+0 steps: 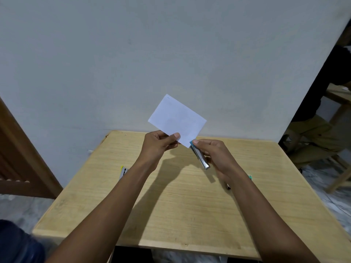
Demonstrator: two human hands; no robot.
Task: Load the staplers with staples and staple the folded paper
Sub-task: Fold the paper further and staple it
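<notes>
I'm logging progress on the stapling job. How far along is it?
Looks done: the paper bears a small mark, perhaps a staple, near its top corner. In hand: the left hand pinches it while the right hand holds a stapler at its lower corner. Left: the second stapler lies on the table.

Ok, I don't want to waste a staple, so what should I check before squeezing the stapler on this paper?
1. Left hand pinches the folded paper at its lower edge: ok.
2. Right hand grips the stapler: ok.
3. Paper's lower corner meets the stapler's front end: ok.
4. Corner fully inside the stapler's mouth: cannot tell.
5. Staples loaded: cannot tell.
6. Left thumb apart from the stapler: ok.
</notes>
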